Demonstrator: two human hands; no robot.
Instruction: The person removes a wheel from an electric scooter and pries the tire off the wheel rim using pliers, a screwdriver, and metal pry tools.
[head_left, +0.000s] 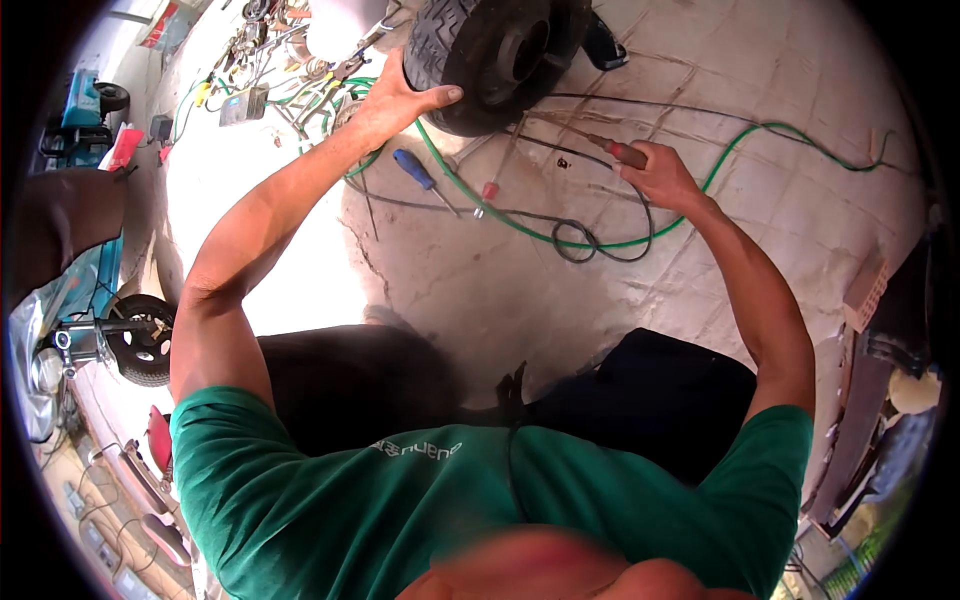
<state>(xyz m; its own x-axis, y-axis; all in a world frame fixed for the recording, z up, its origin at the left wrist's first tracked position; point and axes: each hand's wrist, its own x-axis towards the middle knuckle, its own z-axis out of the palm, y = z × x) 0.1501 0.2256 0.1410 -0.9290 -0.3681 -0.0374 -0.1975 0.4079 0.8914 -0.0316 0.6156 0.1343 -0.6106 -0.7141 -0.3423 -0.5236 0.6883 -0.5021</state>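
Observation:
A small black wheel [435, 50] with a chunky tread stands tilted on the floor at the top middle. My left hand [395, 105] grips its left side, thumb stretched across the tyre's edge and the other fingers partly hidden behind it. My right hand [665, 178] is closed round the red-brown handle of a screwdriver [628, 154]. Its thin shaft points left toward the wheel's lower edge; I cannot tell whether the tip touches. Below the wheel lie a blue-handled screwdriver [412, 168] and another screwdriver with a red and clear handle [489, 192].
A green hose [460, 185] and a looped black cable [575, 240] cross the floor below the wheel. Pliers [350, 65] and several other tools lie heaped at upper left. A teal wheeled machine [85, 100] stands at far left. A perforated brick [866, 292] lies at right.

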